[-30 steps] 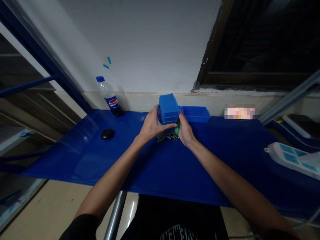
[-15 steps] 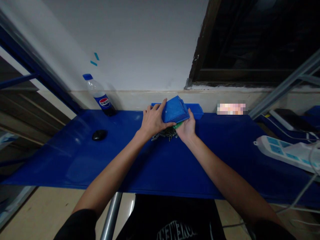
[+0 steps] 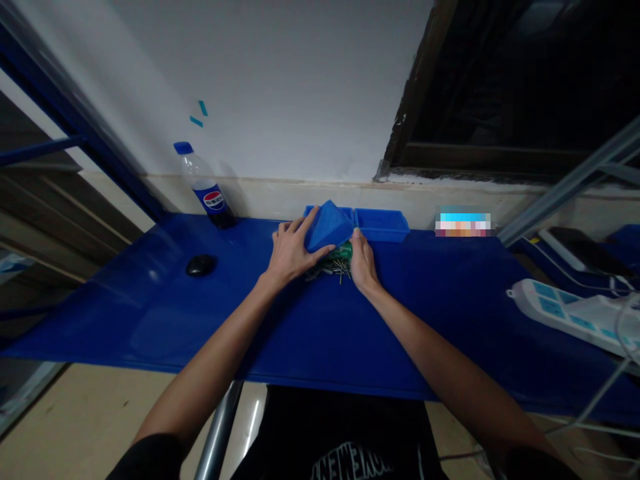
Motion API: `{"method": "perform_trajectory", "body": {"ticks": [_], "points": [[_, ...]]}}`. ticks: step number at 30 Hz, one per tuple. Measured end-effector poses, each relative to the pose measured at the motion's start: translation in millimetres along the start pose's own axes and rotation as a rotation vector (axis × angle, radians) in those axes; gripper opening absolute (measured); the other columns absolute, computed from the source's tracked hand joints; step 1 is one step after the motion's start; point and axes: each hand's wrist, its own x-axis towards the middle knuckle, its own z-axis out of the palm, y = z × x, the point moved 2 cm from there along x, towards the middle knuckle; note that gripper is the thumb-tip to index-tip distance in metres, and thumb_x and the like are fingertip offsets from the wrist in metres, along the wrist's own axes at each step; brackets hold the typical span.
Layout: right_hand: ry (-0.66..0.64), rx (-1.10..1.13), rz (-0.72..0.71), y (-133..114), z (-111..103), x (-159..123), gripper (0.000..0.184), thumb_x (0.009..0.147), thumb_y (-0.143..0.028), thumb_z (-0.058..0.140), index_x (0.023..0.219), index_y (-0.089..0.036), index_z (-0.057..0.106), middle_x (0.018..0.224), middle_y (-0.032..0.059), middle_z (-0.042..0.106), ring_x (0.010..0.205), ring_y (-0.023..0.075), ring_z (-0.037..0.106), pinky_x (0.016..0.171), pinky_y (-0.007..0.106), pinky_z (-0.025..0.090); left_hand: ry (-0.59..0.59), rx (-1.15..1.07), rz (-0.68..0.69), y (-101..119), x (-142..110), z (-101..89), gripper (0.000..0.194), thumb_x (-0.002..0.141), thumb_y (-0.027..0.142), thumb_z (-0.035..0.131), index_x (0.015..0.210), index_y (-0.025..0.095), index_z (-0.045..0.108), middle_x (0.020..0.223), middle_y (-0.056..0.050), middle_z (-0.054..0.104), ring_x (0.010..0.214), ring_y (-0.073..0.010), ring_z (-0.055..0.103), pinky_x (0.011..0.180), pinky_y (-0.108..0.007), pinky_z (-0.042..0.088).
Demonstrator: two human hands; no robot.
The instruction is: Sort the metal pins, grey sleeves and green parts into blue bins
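Note:
My left hand (image 3: 291, 252) grips a small blue plastic bin (image 3: 327, 225) from its left side, thumb along the near edge. The bin is tipped over, its underside facing up. My right hand (image 3: 363, 261) closes on the bin's right corner with the thumb uppermost; its other fingers are mostly hidden. Under the bin, between my hands, lies a pile of small metal screws (image 3: 340, 267). Something green (image 3: 344, 251) shows just above the pile, partly covered. Behind stands another blue bin (image 3: 383, 227), with a further blue rim partly hidden behind the tipped one.
On the blue table (image 3: 320, 333), a black mouse (image 3: 201, 265) and a cola bottle (image 3: 213, 200) stand to the left. A white power strip (image 3: 560, 307) with cables lies at the right. A blurred packet (image 3: 464, 223) sits by the wall.
The tipped bin has moved left and lower, and its tilt has turned. My right hand has shifted left and down, showing more of the screws and the green thing.

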Motion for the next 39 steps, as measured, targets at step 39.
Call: {"method": "perform_trajectory", "body": {"ticks": [39], "points": [[0.132, -0.467, -0.523, -29.8, -4.4, -4.9, 0.025, 0.102, -0.033, 0.051, 0.107, -0.021, 0.072, 0.108, 0.0100, 0.077, 0.105, 0.0299, 0.064, 0.093, 0.047, 0.044, 0.303, -0.505, -0.416, -60.5, -17.7, -27.8, 0.078, 0.092, 0.073, 0.061, 0.154, 0.028, 0.049, 0.141, -0.015, 0.064, 0.130, -0.0372, 0.061, 0.112, -0.060, 0.047]]}}
